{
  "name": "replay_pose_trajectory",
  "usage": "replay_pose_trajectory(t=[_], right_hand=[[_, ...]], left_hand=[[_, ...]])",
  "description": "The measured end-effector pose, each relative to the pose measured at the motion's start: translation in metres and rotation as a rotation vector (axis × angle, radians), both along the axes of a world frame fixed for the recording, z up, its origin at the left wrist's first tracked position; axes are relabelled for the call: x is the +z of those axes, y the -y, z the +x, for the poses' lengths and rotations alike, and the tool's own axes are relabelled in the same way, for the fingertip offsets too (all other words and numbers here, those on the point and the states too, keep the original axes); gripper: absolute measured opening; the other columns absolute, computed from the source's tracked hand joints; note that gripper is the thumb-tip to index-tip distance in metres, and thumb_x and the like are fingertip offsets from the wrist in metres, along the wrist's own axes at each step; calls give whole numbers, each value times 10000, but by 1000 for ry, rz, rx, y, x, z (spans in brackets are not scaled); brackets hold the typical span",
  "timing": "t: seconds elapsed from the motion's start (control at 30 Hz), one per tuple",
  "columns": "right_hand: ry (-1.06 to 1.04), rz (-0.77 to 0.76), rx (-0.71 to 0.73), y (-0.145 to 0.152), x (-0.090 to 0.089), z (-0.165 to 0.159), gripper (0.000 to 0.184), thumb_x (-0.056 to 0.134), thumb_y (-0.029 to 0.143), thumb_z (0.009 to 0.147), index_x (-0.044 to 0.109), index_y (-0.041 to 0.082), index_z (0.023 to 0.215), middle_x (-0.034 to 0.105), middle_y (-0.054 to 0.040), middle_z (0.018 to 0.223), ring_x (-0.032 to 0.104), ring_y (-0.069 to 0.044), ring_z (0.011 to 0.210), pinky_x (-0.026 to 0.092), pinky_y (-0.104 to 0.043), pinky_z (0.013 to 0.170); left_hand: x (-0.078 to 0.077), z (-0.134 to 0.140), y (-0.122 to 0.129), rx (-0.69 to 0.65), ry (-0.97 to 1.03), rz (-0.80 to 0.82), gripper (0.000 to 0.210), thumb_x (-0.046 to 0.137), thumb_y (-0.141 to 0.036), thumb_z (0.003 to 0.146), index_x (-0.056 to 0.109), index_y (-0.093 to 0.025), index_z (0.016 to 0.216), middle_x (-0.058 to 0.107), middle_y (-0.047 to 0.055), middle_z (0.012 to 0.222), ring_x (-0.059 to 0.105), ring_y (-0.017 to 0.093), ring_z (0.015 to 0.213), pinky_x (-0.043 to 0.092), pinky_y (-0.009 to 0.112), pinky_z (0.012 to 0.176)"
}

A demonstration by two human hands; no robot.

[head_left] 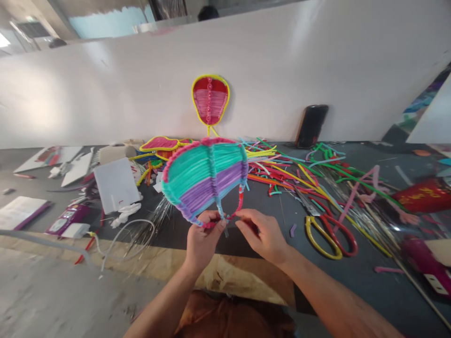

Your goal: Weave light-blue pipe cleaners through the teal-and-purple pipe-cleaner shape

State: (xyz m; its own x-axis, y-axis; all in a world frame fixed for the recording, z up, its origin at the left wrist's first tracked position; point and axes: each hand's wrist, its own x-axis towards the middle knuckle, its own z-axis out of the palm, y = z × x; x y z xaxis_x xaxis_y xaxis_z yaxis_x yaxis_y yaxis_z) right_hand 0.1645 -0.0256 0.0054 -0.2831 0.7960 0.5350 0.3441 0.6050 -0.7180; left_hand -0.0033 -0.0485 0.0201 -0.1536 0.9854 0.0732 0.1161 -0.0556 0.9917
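My left hand pinches the bottom of a fan-shaped pipe cleaner piece, holding it up over the table's front edge. Bands of teal, purple and light blue fill it, with a pink top rim and a fuzzy spine down its middle. Along its right side a pink-red pipe cleaner runs down to the base. My right hand has thumb and forefinger closed at that pipe cleaner's end, close beside the left fingertips. The exact contact of the right fingertips is hard to make out.
Behind stands a yellow-edged red and pink piece before a white partition. Loose pipe cleaners lie heaped behind and right. Scissors, a phone, a purple glue gun, a white cable and thin wires surround the hands.
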Motion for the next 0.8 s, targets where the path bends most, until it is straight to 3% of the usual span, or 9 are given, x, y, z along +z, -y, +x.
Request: replay_pose_trajectory(t=[0.1,0.23,0.37,0.5,0.57,0.67,0.8], right_hand=[[205,72,19,0,-3,2,301,533,259,875,532,163,1161,704,-41,806,635,-123,608,456,-213,567],[362,76,-1,0,1,3,259,530,299,873,577,165,1089,714,-46,762,646,-142,589,405,-222,514],[303,-61,58,2,10,4,173,525,282,875,606,198,1003,693,1,677,610,-120,506,368,-210,468],[211,-133,127,2,7,4,227,546,243,858,584,206,1079,690,23,661,623,-115,525,406,-194,483],[207,-56,130,0,2,4,246,539,218,860,575,204,1103,722,-5,771,657,-120,606,437,-193,530],[242,144,93,-3,-5,5,206,521,202,883,593,202,1076,731,-30,880,677,-119,691,454,-196,589],[302,371,45,-7,-5,7,165,523,178,890,625,186,1020,695,-2,721,644,-103,600,424,-209,540]], left_hand=[[-2,2,2,-13,-120,64,43,688,-208,720,711,-198,755,676,23,744,587,162,696,451,256,691],[-15,5,3,-1,-121,95,100,714,-186,685,726,-220,779,694,30,761,622,206,771,458,309,814],[-21,7,1,37,-37,82,145,760,-193,627,730,-222,766,705,30,788,634,218,789,463,318,841],[-8,10,0,-7,-65,60,60,720,-219,682,724,-217,742,690,24,738,615,201,759,470,303,791],[-2,10,-1,-8,-41,17,58,708,-235,699,715,-201,747,667,15,704,587,169,690,470,265,697],[0,9,-1,-19,148,-93,144,719,-262,700,697,-170,808,662,14,734,572,138,675,459,234,654],[-3,8,-4,-60,458,-221,169,756,-237,669,684,-138,786,652,13,722,559,99,658,444,202,654]])
